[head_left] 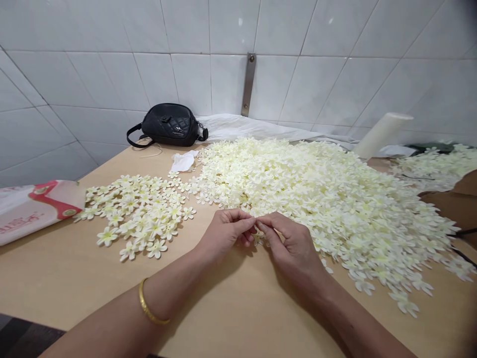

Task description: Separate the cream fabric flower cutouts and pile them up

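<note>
At frame centre, left hand (226, 229) and right hand (286, 244) meet fingertip to fingertip, pinching a small flower (257, 233) just above the tabletop (223, 303), at the near edge of the big pile (316, 199); smaller pile (139, 211) lies left

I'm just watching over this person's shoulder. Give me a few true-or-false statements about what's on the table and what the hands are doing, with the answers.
1. Both hands meet at the near edge of the big pile of cream flowers. True: the left hand and right hand pinch something small between their fingertips there.
2. The smaller flower group lies right of the big pile. False: it lies to the left, spread out flat.
3. A black quilted bag sits against the tiled wall. True.
4. The gold bangle is on the right wrist. False: it is on the left wrist.
5. The white roll lies flat at the table's centre. False: it leans at the far right, by the wall.
</note>
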The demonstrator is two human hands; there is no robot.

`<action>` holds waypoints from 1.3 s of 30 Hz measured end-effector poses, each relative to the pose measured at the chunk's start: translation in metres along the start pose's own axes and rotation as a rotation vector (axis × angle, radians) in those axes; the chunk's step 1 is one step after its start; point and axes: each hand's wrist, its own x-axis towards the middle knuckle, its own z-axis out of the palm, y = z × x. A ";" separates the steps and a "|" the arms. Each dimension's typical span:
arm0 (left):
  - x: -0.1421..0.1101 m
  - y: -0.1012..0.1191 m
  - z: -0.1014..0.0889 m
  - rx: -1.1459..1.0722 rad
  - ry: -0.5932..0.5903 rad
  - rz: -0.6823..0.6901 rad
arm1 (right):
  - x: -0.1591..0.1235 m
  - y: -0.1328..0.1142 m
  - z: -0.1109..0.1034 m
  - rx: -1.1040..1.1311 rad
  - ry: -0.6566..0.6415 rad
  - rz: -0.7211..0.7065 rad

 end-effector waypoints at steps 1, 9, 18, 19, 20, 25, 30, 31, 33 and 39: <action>0.000 -0.001 -0.001 -0.014 -0.007 -0.006 | 0.000 0.000 0.000 0.003 -0.002 0.000; 0.001 0.001 -0.001 -0.076 -0.037 -0.008 | 0.000 0.002 0.000 0.048 0.045 0.149; 0.000 0.004 0.000 -0.048 -0.040 0.008 | -0.001 0.004 0.001 0.106 0.066 0.195; 0.000 0.004 0.001 -0.040 -0.032 0.004 | -0.001 0.003 0.001 0.097 0.068 0.191; -0.001 0.004 0.001 -0.037 -0.024 0.001 | -0.001 0.003 0.001 0.083 0.071 0.189; 0.000 0.002 0.000 -0.058 -0.006 0.002 | 0.000 0.004 0.001 0.019 0.079 0.185; 0.000 0.000 -0.002 -0.034 -0.051 0.013 | 0.000 0.004 0.000 0.019 0.046 0.155; 0.000 0.000 -0.002 -0.028 -0.055 0.013 | 0.000 0.003 0.000 0.023 0.043 0.148; 0.000 0.001 -0.002 -0.020 -0.063 0.014 | -0.001 0.002 0.000 0.037 0.037 0.142; -0.001 0.003 -0.001 0.105 -0.034 0.015 | -0.001 0.003 -0.002 0.050 -0.002 0.143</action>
